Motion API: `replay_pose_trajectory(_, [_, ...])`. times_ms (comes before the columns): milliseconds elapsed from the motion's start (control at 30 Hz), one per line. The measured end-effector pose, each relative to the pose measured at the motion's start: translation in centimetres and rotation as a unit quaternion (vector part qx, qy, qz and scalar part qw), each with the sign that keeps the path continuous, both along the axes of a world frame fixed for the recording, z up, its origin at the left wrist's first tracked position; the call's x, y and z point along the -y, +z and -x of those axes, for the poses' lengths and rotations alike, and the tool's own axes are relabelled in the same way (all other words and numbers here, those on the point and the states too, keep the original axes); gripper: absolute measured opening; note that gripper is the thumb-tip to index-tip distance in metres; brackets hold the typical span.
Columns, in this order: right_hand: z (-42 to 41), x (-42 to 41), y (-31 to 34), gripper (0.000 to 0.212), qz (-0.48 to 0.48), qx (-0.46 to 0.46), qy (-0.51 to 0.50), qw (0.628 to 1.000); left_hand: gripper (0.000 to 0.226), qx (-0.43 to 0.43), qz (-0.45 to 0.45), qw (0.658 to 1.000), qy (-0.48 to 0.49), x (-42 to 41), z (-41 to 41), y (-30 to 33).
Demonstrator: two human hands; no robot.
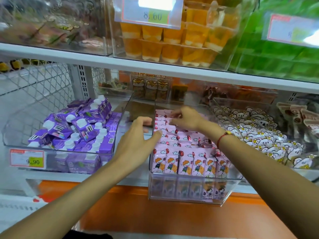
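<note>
Shop shelving of white metal fills the view, lined with see-through bins. On the lower shelf, in the middle, a clear rectangular plastic bin (189,192) holds pink cartoon-printed snack packets (189,163). They stand upright in rows that run left to right, one row behind another toward the far end.

The right hand (186,119) is the one at the work. It is over the far-left rows, with its fingers curled down and pinching the top edge of a far-row packet (168,120). The left hand (136,135) straddles the bin's left wall, thumb inside touching the packet tops and fingers spread outside. Whether it truly grips the wall cannot be told.

That packet stands with its long axis upright, just left of the right palm and close to the left wall. Seating or lifting it therefore looks like a straight vertical move, with the left hand steadying the bin.

Purple drink cartons with white caps (77,128) fill the bin to the left. White flower-printed packets (259,137) fill the one to the right.
</note>
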State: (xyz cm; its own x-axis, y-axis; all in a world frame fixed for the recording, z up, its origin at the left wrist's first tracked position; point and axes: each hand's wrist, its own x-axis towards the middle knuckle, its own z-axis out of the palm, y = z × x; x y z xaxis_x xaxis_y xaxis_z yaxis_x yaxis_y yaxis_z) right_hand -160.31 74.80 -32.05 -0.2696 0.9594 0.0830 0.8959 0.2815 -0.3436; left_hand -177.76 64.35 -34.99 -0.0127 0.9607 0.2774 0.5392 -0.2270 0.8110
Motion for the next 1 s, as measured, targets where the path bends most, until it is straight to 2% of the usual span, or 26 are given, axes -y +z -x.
replay_pose_trajectory(133, [-2.0, 5.9, -0.5, 0.033, -0.085, -0.062, 0.009, 0.994, 0.037, -0.108, -0.162, 0.981, -0.001, -0.7, -0.2, 1.7])
replay_pose_trajectory(233, [-3.5, 10.5, -2.2, 0.039, -0.123, 0.011, 0.048, 0.991, 0.032, -0.195, -0.21, 0.956, -0.063, -2.2, -1.2, 3.7])
replay_pose_trajectory(300, [-4.1, 11.6, -3.1, 0.048, -0.109, 0.052, 0.056, 0.991, 0.032, -0.261, -0.188, 0.941, -0.106, -3.7, -2.4, 4.5])
replay_pose_trajectory(433, [-4.2, 11.9, -3.6, 0.048, -0.094, 0.035, 0.047, 0.994, 0.03, -0.439, -0.074, 0.886, -0.128, -6.9, -4.3, 4.2])
replay_pose_trajectory(500, [-4.2, 12.0, -3.7, 0.046, -0.101, 0.026, 0.047, 0.993, 0.022, -0.481, -0.043, 0.867, -0.125, -7.9, -4.6, 3.9])
replay_pose_trajectory(567, [-4.3, 12.1, -3.8, 0.046, -0.104, 0.023, 0.05, 0.993, 0.017, -0.478, -0.033, 0.869, -0.123, -8.4, -4.5, 4.0])
replay_pose_trajectory(633, [-4.4, 12.0, -3.8, 0.045, -0.104, 0.022, 0.052, 0.993, 0.015, -0.457, -0.033, 0.881, -0.121, -8.7, -4.4, 4.3])
replay_pose_trajectory(700, [-4.4, 12.0, -3.7, 0.045, -0.101, 0.012, 0.052, 0.993, 0.013, -0.396, -0.032, 0.911, -0.112, -8.7, -4.4, 4.9])
replay_pose_trajectory(800, [-4.4, 12.0, -3.7, 0.045, -0.097, 0.009, 0.055, 0.994, 0.016, -0.231, -0.042, 0.969, -0.075, -7.8, -4.2, 5.6])
replay_pose_trajectory(867, [-4.5, 12.0, -3.7, 0.045, -0.091, 0.005, 0.055, 0.994, 0.021, -0.102, -0.06, 0.992, -0.035, -6.6, -4.0, 5.5])
replay_pose_trajectory(933, [-4.4, 12.0, -3.7, 0.044, -0.089, 0.0, 0.056, 0.994, 0.019, 0.04, -0.093, 0.995, 0.007, -5.0, -3.6, 5.1])
replay_pose_trajectory(1000, [-4.4, 12.0, -3.7, 0.045, -0.09, -0.005, 0.056, 0.994, 0.014, 0.162, -0.133, 0.977, 0.041, -3.3, -3.4, 4.6])
